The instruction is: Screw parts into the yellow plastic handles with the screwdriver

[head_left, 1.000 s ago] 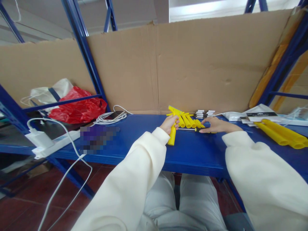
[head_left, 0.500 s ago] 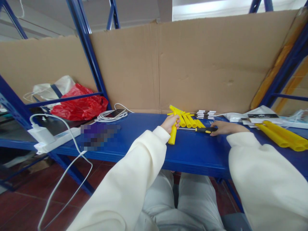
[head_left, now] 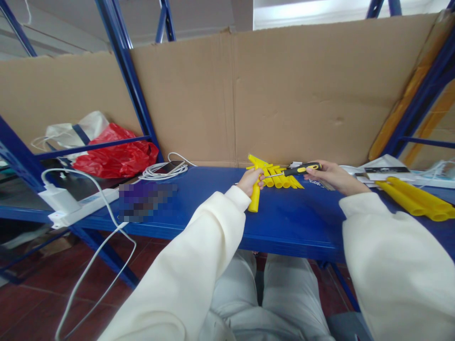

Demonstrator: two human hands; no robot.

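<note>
My left hand (head_left: 251, 180) is closed around a yellow plastic handle piece (head_left: 255, 199) standing upright on the blue shelf (head_left: 284, 222). My right hand (head_left: 329, 175) grips a black-and-yellow screwdriver (head_left: 300, 168), lifted off the shelf, with its thin metal shaft pointing left toward the yellow piece. Behind both hands lies a row of several more yellow plastic pieces (head_left: 280, 177). A small stack of white parts (head_left: 295, 165) sits just behind the screwdriver.
Long yellow tubes (head_left: 415, 201) and white packets (head_left: 384, 168) lie at the right. A phone with a coiled white cable (head_left: 165, 169), a red plastic bag (head_left: 115, 154) and a white power strip (head_left: 71, 208) are at the left. A cardboard wall (head_left: 284, 94) backs the shelf.
My right hand closed on the screwdriver that lay on the shelf and lifted it, tip toward the yellow piece. My left hand kept its hold and stayed in place.
</note>
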